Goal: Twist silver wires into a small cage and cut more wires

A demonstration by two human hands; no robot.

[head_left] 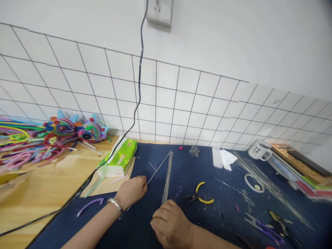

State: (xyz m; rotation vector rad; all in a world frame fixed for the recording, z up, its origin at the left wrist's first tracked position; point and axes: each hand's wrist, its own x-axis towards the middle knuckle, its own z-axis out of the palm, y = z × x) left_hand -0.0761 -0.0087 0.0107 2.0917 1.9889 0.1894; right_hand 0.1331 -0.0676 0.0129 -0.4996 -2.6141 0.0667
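My left hand (pixel 132 191), with a silver bracelet on the wrist, is closed in a pinch on the near end of a thin metal wire (pixel 159 167) that slants up and to the right over the dark blue mat (pixel 197 166). My right hand (pixel 169 223) rests knuckles up on the mat, fingers curled over the near end of a bundle of straight wires (pixel 168 176). Whether it grips the bundle I cannot make out. Yellow-handled pliers (pixel 198 197) lie just right of the bundle.
A green tissue pack (pixel 121 157), a purple pipe cleaner (pixel 89 204) and a black cable (pixel 137 97) lie at the left. Coloured pipe cleaners (pixel 31 138) heap on the wooden table. A white mug (pixel 259 150), tape roll (pixel 254 182), loose wires (pixel 275 188) and purple snips (pixel 264 226) lie at the right.
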